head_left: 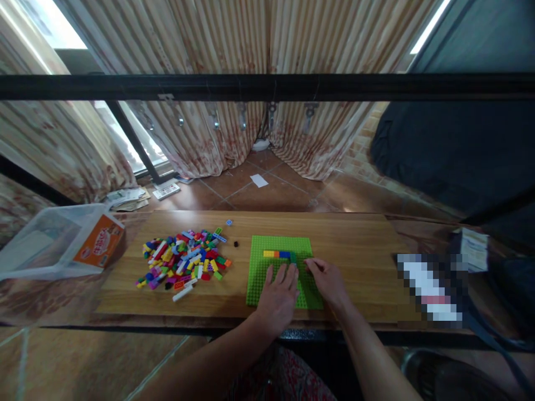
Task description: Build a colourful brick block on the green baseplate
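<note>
A light green studded baseplate (259, 278) lies on the wooden board. Across its upper part runs a row of bricks: a yellow brick (268, 253), an orange one (276, 254), a blue one (285, 254) and a dark green brick (293, 258) at the right end. My left hand (276, 298) rests palm down over the baseplate, fingers stretched out, their tips just below the row and close to the dark green brick. My right hand (328, 279) is at the baseplate's right edge, thumb and forefinger closed together; anything between them is hidden.
Left of the baseplate spreads a heap of loose coloured bricks (188, 259), with a small black brick (236, 244) nearby. A clear plastic bin (54, 245) with an orange label lies further left. A dark metal bar (267, 87) crosses beyond the wooden board (359, 250).
</note>
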Motion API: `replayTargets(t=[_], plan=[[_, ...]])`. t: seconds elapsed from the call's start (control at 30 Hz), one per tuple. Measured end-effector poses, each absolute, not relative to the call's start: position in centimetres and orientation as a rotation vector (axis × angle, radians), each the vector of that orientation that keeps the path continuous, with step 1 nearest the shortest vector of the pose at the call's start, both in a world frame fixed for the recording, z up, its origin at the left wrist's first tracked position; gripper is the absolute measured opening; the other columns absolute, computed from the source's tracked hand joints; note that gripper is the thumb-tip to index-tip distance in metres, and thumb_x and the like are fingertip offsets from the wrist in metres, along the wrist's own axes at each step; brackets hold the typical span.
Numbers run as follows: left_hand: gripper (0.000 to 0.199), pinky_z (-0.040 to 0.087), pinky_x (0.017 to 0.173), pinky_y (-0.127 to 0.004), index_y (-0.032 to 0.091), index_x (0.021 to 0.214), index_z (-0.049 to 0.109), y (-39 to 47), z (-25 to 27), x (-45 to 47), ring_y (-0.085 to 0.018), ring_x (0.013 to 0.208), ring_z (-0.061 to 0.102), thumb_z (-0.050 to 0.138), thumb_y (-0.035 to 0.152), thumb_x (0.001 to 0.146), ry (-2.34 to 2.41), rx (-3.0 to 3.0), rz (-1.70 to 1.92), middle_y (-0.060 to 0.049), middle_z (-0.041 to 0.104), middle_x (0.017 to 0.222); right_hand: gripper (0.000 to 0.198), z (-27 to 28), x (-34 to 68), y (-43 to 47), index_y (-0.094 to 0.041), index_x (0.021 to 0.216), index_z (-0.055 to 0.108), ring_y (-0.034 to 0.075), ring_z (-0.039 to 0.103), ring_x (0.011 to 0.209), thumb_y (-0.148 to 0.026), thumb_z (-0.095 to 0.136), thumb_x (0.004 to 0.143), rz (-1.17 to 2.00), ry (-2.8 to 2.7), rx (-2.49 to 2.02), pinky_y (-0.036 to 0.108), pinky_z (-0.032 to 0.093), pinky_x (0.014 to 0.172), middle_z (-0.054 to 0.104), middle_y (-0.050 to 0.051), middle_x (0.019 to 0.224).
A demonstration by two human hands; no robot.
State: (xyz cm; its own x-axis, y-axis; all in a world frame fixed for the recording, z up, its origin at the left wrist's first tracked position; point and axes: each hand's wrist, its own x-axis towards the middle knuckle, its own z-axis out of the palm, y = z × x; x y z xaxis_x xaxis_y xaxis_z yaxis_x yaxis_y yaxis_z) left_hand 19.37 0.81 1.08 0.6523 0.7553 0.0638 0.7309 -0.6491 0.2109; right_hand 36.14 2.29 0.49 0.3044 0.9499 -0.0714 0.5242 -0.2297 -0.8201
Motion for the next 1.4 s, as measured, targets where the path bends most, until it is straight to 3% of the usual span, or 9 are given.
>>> replayTargets(t=[0.2,0.37,0.47,0.57,0.8,0.97,1.13,1.4], plan=[[0.045,0.022,0.111,-0.058,0.013,0.139,0.038,0.2,1.0,19.3,-0.027,0.128,0.039,0.03,0.026,0.097,1.241,2.697,0.33,-0.01,0.041,0.146,0.041,-0.1,36.5,2.1,-0.017,0.085,0.073,0.022,0.065,0.074,-0.05,0.05,0.078,0.745,-1.291,-1.913,0.032,0.045,0.069,0.073,0.007,0.079],[0.043,0.027,0.108,-0.058,0.015,0.132,0.045,0.6,1.9,19.3,-0.027,0.119,0.045,0.045,0.033,0.092,1.215,2.618,0.439,-0.011,0.053,0.131,0.045,-0.6,37.4,2.5,-0.018,0.084,0.074,0.025,0.066,0.076,-0.055,0.053,0.07,0.79,-1.28,-1.96,0.034,0.046,0.069,0.074,0.008,0.08],[0.046,0.03,0.106,-0.056,0.018,0.13,0.045,0.5,2.6,18.2,-0.027,0.124,0.042,0.051,0.037,0.089,1.228,2.574,0.593,-0.011,0.05,0.134,0.048,-0.7,37.7,2.6,-0.018,0.084,0.074,0.027,0.067,0.079,-0.058,0.055,0.068,0.793,-1.279,-1.975,0.036,0.047,0.071,0.074,0.008,0.081],[0.041,0.037,0.102,-0.05,0.021,0.127,0.048,0.1,2.9,15.1,-0.026,0.12,0.045,0.052,0.033,0.087,1.338,2.471,0.754,-0.008,0.051,0.133,0.049,-0.8,37.9,2.2,-0.018,0.087,0.074,0.029,0.067,0.084,-0.059,0.054,0.067,0.768,-1.302,-1.969,0.037,0.048,0.075,0.075,0.008,0.083],[0.021,0.047,0.086,-0.04,0.019,0.103,0.056,-1.5,1.6,1.4,-0.023,0.096,0.056,0.049,0.014,0.084,1.96,2.108,1.059,-0.008,0.061,0.101,0.049,-1.1,37.8,1.4,-0.02,0.093,0.073,0.031,0.066,0.093,-0.059,0.054,0.071,0.717,-1.294,-1.953,0.038,0.049,0.078,0.075,0.008,0.09],[0.013,0.047,0.083,-0.041,0.019,0.096,0.058,-2.2,0.6,-3.3,-0.025,0.092,0.056,0.054,0.02,0.083,2.236,1.979,0.924,-0.007,0.061,0.096,0.049,-1.1,37.5,1.5,-0.021,0.089,0.074,0.033,0.066,0.096,-0.06,0.054,0.067,0.702,-1.258,-2.007,0.041,0.049,0.082,0.074,0.008,0.091],[0.012,0.046,0.081,-0.041,0.019,0.09,0.062,-1.8,0.5,-3.5,-0.025,0.088,0.056,0.052,0.025,0.086,2.22,2.065,0.773,-0.008,0.061,0.09,0.047,-1.1,37.5,1.0,-0.021,0.091,0.073,0.032,0.065,0.099,-0.059,0.055,0.068,0.734,-1.257,-1.96,0.041,0.048,0.087,0.074,0.007,0.093],[0.012,0.047,0.081,-0.039,0.02,0.086,0.062,-1.8,0.2,-3.2,-0.024,0.088,0.058,0.051,0.026,0.087,2.104,2.091,0.851,-0.006,0.062,0.09,0.042,-1.0,37.3,0.6,-0.019,0.092,0.073,0.027,0.068,0.091,-0.053,0.055,0.074,0.707,-1.265,-1.83,0.036,0.051,0.08,0.074,0.007,0.089]])
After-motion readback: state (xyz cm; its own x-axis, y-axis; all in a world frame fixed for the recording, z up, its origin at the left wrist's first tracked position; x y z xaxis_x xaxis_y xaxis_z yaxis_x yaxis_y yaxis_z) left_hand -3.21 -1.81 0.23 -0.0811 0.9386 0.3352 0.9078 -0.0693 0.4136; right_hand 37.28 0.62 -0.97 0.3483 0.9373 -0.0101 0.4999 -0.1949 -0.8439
